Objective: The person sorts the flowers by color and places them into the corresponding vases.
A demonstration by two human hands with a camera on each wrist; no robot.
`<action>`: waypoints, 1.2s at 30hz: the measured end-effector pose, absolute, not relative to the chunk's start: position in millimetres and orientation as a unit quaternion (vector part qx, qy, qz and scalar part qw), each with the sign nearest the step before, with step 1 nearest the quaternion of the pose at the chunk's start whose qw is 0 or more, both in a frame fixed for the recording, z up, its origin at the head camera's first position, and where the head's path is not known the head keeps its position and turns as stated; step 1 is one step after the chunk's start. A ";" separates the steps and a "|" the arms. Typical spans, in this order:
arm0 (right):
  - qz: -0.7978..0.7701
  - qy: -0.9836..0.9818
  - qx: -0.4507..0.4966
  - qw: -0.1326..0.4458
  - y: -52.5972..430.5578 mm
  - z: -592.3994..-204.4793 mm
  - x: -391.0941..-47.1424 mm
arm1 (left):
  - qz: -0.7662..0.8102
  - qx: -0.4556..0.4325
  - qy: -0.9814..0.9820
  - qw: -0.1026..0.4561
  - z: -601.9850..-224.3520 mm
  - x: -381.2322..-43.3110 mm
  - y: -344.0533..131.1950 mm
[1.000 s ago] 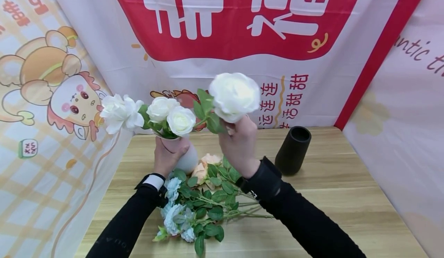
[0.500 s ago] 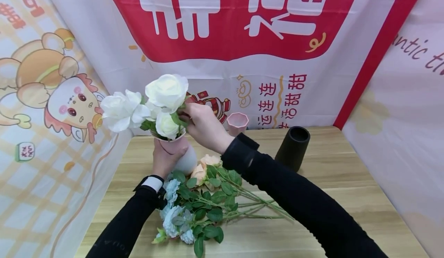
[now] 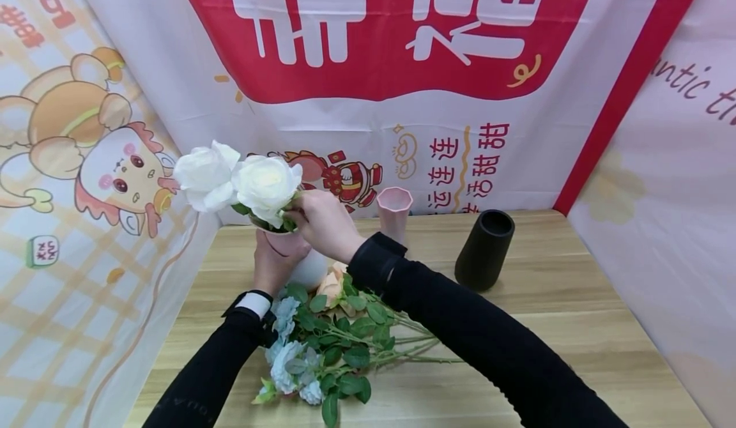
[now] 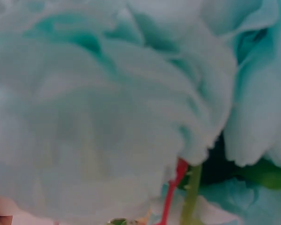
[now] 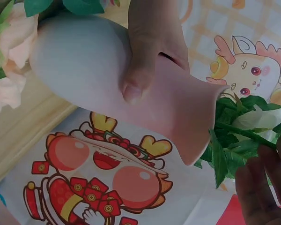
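Note:
My left hand (image 3: pixel 275 263) grips the neck of a pink-and-white vase (image 3: pixel 310 269); its thumb lies along the vase in the right wrist view. White flowers, among them a large white rose (image 3: pixel 267 186) and a fuller bloom (image 3: pixel 206 177), crowd above the vase mouth. At the mouth's right side my right hand (image 3: pixel 326 220) pinches the rose's green stem (image 5: pixel 246 132) just below the bloom. Leaves poke out past the vase rim in the right wrist view. Other white roses are hidden behind the large one. A pale blue flower (image 4: pixel 93 122) fills the left wrist view.
In front of the vase lie blue flowers (image 3: pixel 287 364), peach flowers (image 3: pixel 331 284) and leafy stems (image 3: pixel 356 354). A faceted pink vase (image 3: pixel 394 211) stands at the back, and a black vase (image 3: pixel 485 250) farther right. Printed cloth (image 3: pixel 345 118) walls the wooden table (image 3: pixel 575 326).
My right hand has carried the large white rose leftward to the vase, then lowered it to the mouth. The faceted pink vase has come into sight. My left hand keeps its grip.

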State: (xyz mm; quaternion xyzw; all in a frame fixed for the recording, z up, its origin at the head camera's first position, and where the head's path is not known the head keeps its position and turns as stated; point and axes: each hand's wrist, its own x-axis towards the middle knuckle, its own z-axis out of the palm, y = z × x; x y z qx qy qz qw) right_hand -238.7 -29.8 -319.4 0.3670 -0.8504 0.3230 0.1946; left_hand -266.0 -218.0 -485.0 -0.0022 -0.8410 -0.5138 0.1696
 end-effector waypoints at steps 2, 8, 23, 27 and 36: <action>0.302 -0.862 0.359 0.191 -32.1 -321.0 -239.1 | -0.523 -0.003 -0.837 0.163 -485.0 -266.1 -217.7; 0.238 -0.890 0.344 0.180 -34.8 -335.4 -245.3 | -0.531 -0.001 -0.832 0.159 -486.3 -266.1 -216.4; 0.305 -0.878 0.308 0.204 -36.5 -362.9 -245.9 | -0.505 0.013 -0.845 0.176 -488.3 -267.7 -217.1; 0.399 -0.850 0.292 0.184 -19.4 -372.0 -227.7 | -0.513 0.008 -0.841 0.173 -490.8 -265.6 -217.0; 0.462 -0.844 0.226 0.154 27.5 -387.1 -183.7 | -0.465 -0.016 -0.861 0.205 -486.6 -272.8 -217.5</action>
